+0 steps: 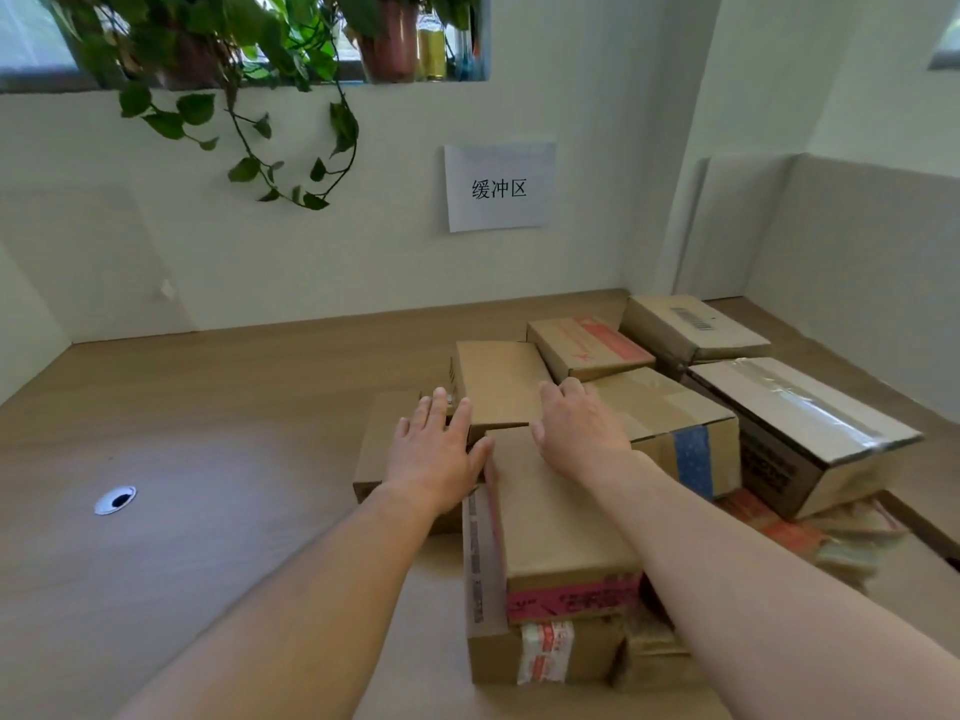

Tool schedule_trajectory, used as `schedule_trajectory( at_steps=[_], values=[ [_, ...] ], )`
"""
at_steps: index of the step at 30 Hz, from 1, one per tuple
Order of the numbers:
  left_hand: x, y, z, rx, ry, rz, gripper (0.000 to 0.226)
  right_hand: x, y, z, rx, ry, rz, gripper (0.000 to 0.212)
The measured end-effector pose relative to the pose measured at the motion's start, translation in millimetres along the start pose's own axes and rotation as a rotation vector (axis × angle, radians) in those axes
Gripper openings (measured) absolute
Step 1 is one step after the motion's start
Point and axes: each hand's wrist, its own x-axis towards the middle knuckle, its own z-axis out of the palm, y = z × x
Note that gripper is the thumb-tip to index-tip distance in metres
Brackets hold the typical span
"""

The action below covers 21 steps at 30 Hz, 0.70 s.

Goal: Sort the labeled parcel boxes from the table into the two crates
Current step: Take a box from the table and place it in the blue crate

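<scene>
Wooden table [208, 407] under a white wall, parcels heaped to the right. Left hand [439, 454] and right hand [579, 426] hover, fingers spread, gripping nothing, flanking the near top box [556, 511]. Lift carelessly and that loose stack could topple.

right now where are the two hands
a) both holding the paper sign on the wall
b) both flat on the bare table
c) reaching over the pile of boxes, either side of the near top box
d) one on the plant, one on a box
c: the left hand and right hand are spread open at the far end of the near top box, not gripping anything yet.
</scene>
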Motion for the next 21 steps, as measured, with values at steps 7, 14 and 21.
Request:
schedule_trajectory(
  at_steps=[7, 14, 21],
  values=[
    [32, -5, 8, -0.024, -0.042, -0.018, 0.066, 38, 2, 15, 0.029, -0.119, 0.053, 0.033],
    [74, -8, 13, -0.119, -0.076, -0.028, 0.068, 86, -1, 29, 0.061, -0.257, 0.234, 0.039],
    [91, -15, 23, -0.337, -0.215, -0.136, 0.065, 108, -2, 45, 0.151, -0.408, 0.401, 0.049]
  ],
)
